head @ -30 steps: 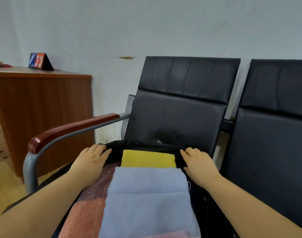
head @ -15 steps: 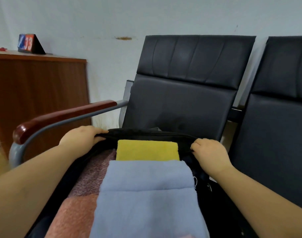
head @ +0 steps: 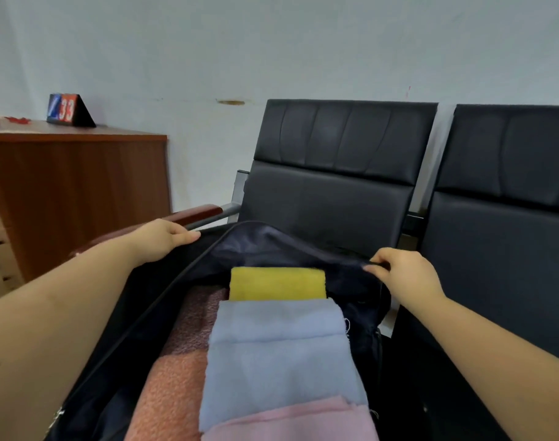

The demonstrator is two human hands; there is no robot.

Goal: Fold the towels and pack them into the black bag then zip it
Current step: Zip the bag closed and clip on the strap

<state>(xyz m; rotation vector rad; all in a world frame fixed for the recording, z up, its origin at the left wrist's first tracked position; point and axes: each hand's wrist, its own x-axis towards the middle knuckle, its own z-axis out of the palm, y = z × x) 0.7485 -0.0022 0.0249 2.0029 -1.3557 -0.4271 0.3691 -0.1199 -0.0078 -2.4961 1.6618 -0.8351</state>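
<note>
The black bag (head: pixel 259 241) lies open on a black seat, its far flap raised. Folded towels lie inside it: a yellow towel (head: pixel 276 283) at the far end, a light blue towel (head: pixel 279 354) in front of it, a pink towel (head: pixel 290 423) nearest me, and a salmon and mauve towel (head: pixel 176 370) along the left. My left hand (head: pixel 163 238) grips the bag's far left rim. My right hand (head: pixel 402 275) pinches the raised flap's edge at the far right.
The bag's seat has a backrest (head: pixel 332 173) behind it and a second black seat (head: pixel 504 218) to the right. A wooden armrest (head: pixel 198 214) runs on the left. A brown cabinet (head: pixel 77 192) with a number sign (head: pixel 68 110) stands against the wall.
Both hands have gone from resting on the bag's far rim to gripping it. They have lifted the far flap up over the yellow towel.
</note>
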